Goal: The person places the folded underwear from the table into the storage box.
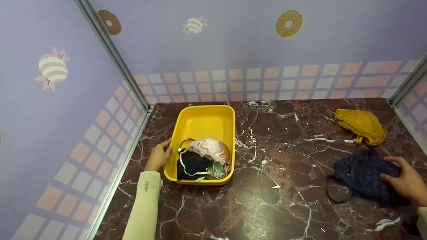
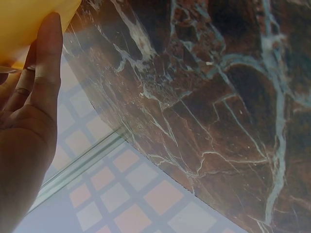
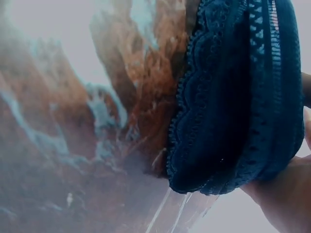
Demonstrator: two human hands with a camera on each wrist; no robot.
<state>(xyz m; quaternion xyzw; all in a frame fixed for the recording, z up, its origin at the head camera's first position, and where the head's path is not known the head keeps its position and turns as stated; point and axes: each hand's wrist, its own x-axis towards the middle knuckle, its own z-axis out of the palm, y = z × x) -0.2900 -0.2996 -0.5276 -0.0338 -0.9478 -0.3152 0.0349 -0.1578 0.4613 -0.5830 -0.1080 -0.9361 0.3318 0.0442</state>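
The straight-fingered left hand (image 1: 159, 156) touches a yellow bin (image 1: 203, 125), the right hand (image 1: 407, 181) gripping a navy bra (image 1: 362, 175), mustard bra (image 1: 365, 126) by the table's (image 1: 280, 160) far-right corner.

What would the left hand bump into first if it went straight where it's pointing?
Probably the side of the yellow tub: the left hand seems to be touching it at the edge.

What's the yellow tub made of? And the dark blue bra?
The yellow tub looks like molded plastic: it's smooth and slightly shiny, with rounded corners and one even color. The dark blue bra seems to be soft fabric, because it folds and has scalloped, lacy trim. I can't tell which fiber.
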